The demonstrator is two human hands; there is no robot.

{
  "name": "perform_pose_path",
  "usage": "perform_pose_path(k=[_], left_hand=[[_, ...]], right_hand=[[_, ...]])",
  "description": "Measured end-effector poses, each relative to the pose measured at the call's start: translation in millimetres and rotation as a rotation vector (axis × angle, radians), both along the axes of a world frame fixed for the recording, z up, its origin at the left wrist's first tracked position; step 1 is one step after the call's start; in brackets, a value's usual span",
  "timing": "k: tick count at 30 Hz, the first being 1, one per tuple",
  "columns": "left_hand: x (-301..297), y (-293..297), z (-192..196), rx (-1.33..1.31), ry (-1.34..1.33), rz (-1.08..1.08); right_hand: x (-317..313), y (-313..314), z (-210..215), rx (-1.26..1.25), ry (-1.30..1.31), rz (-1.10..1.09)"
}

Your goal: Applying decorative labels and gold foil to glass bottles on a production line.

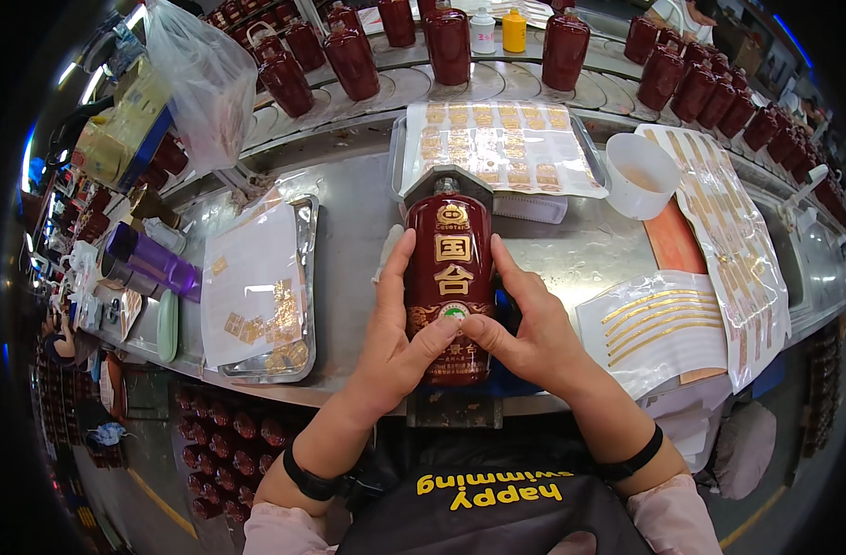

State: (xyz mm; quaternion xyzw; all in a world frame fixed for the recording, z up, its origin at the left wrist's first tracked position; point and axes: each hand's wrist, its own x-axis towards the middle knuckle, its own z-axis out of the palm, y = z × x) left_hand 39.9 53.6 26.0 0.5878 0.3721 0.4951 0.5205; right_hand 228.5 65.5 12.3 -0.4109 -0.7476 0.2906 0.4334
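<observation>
A: Describe the work surface.

B: A steel bench [349, 213] beside a curved conveyor [497, 79] carrying dark red bottles.

A: Position of the item in hand?

B: The red bottle [448, 268] lies flat at bench centre, long axis pointing away from the person, neck [447, 188] far.

A: Hand states?

B: The left hand [395, 338] grips its left flank; the right hand [524, 324] grips its right flank, thumbs meeting on the round label [452, 313]. Both are equally near.

A: Surroundings?

B: Trays of gold stickers [497, 143], a white cup [638, 176].
</observation>
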Motion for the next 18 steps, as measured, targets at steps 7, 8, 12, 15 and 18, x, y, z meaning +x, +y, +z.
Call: perform_pose_path(k=[7,8,12,15,18], left_hand=[[7.7,-2.1,6.7,-0.008,0.017,0.024],[8.1,-1.5,6.9,0.012,0.027,0.031],[5.7,-0.7,3.9,0.055,0.108,0.066],[7.6,0.1,4.3,0.069,0.112,0.075],[5.3,-0.9,5.6,0.015,0.001,0.012]], right_hand=[[-0.2,1.0,2.7,-0.060,0.012,0.002],[-0.1,1.2,2.0,-0.057,0.017,-0.002],[-1.4,1.9,0.0,-0.054,0.010,-0.005],[0.0,2.4,-1.6,-0.041,0.014,-0.012],[1.0,3.2,-4.9,-0.101,0.082,0.025]])
